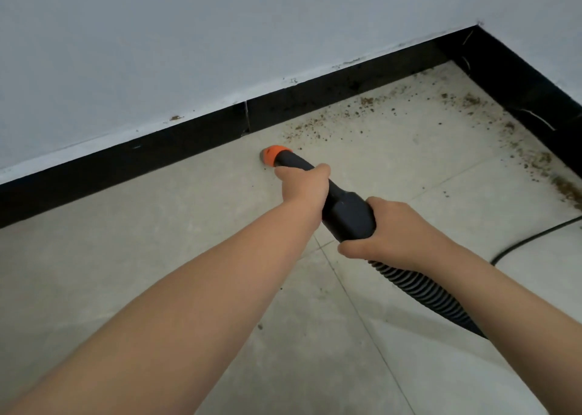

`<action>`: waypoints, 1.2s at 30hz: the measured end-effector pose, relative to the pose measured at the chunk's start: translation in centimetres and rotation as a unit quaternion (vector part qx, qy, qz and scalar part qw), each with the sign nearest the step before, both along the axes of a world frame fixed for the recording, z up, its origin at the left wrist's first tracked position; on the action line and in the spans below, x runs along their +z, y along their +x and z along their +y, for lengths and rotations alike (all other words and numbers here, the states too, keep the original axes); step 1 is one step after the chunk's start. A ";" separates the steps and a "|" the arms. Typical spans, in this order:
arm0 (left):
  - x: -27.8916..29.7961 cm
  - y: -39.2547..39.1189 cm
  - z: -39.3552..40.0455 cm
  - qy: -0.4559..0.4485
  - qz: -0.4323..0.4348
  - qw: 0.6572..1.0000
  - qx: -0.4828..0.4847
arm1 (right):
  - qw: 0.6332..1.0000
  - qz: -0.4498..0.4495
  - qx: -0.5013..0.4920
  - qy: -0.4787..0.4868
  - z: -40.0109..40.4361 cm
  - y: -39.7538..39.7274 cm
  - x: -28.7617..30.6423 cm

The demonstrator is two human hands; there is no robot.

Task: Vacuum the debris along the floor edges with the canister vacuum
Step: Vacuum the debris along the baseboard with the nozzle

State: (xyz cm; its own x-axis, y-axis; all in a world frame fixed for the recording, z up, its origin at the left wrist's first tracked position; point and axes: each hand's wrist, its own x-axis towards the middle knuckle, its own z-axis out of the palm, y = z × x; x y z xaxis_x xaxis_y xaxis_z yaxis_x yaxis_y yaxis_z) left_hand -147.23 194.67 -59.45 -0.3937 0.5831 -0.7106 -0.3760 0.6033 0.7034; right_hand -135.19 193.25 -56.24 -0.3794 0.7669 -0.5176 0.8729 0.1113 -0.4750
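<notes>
Pale walls (157, 36) and black skirting (126, 165) frame the tiled floor (126, 257); brown debris (362, 109) lines the far corner. Both grips, left hand (302, 184) and right hand (400, 232), clench the black hose handle (346, 206), which runs diagonally, its orange nozzle (272, 154) on the floor pointing toward the skirting. A cable (535, 235) lies right.

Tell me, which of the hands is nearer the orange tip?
The left. The left hand grips the nozzle just behind the orange tip. The right hand grips farther back, where the nozzle meets the hose.
</notes>
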 end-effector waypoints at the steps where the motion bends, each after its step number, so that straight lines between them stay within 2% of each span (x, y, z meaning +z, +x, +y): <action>1: 0.3 -0.2 -0.6 -0.005 -0.003 1.000 0.023 | 1.000 -0.003 0.012 -0.010 -0.2 -0.3 0.3; 4: 0.7 -1.1 -3.0 -0.013 -0.016 0.997 0.079 | 0.998 -0.017 0.049 -0.034 -1.4 -1.4 0.9; 8: 0.7 -2.2 -4.5 -0.009 -0.030 0.995 0.098 | 0.996 -0.038 0.064 -0.042 -2.6 -2.7 1.2; 14: 1.5 -0.8 -3.0 0.009 -0.081 0.997 0.012 | 0.997 -0.077 -0.009 -0.015 -2.9 -1.6 2.6; 17: 1.9 0.6 -2.9 0.001 -0.094 0.996 0.001 | 0.995 -0.096 -0.022 -0.014 -3.0 -0.4 3.4; 21: 1.9 1.2 -4.3 -0.033 -0.067 0.997 0.033 | 0.994 -0.099 -0.003 -0.036 -3.8 0.2 4.2; 25: 1.5 -1.1 -5.8 -0.031 -0.042 0.996 0.078 | 0.996 -0.078 0.033 -0.039 -4.4 -1.9 3.4; 30: 1.3 -3.9 -6.1 -0.023 -0.037 0.995 0.089 | 0.996 -0.058 0.060 -0.021 -4.5 -4.2 2.2; 36: 1.3 -5.2 -8.0 -0.051 -0.017 0.989 0.140 | 0.993 -0.037 0.108 -0.043 -5.3 -5.8 1.9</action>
State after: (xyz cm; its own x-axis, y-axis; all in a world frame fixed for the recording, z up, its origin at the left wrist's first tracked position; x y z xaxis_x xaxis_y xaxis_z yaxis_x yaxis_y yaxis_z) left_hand -152.47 186.63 -58.13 -0.5043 0.3797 -0.7756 -0.5604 0.5394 0.6284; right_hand -140.98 187.99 -54.34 -0.4876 0.6241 -0.6105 0.8665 0.2608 -0.4255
